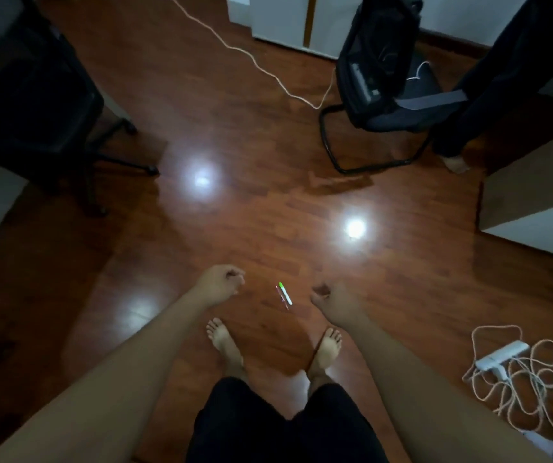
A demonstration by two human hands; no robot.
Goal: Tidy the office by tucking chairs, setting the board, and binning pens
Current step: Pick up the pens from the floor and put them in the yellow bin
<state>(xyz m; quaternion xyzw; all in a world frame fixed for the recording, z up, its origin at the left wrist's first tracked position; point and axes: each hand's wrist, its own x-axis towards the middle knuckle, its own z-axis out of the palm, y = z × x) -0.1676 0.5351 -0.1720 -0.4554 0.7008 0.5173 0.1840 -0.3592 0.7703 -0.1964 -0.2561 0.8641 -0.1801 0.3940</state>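
Pens [285, 294]: two lay side by side on the floor [221, 135], a white one with a green cap and a thinner pinkish one. We could not tell whether they touched. They sat just ahead of our bare feet [225, 342], between our two hands.

Step, as we judged it: the pen-binning part, at the pickup. No bin showed in view, so the carry would need one found first.

Next move, as we judged it: bend lower, bring one hand over the pair and pinch them off the boards. They were thin, lay flat on a glossy surface and were likely to roll or skid if nudged. Taking both at once would need the fingers set across the barrels.

Left hand [225, 282]: above the floor, just left of the pens, fingers [236, 279] loosely curled inward. We saw nothing in them and no contact with the pens.

Right hand [327, 294]: just right of the pens, fingers [318, 290] likewise loosely curled, apparently empty and apart from the pens.

Farther out: a wheeled chair [34, 95] stood at far left. We could not tell whether it was tucked. A sled chair [385, 135] at upper right carried a backpack [378, 55]. A white cable [245, 51] ran across the floor toward it. A power strip [502, 355] lay in tangled cord at lower right. Another person's leg [469, 105] stood at the right edge.
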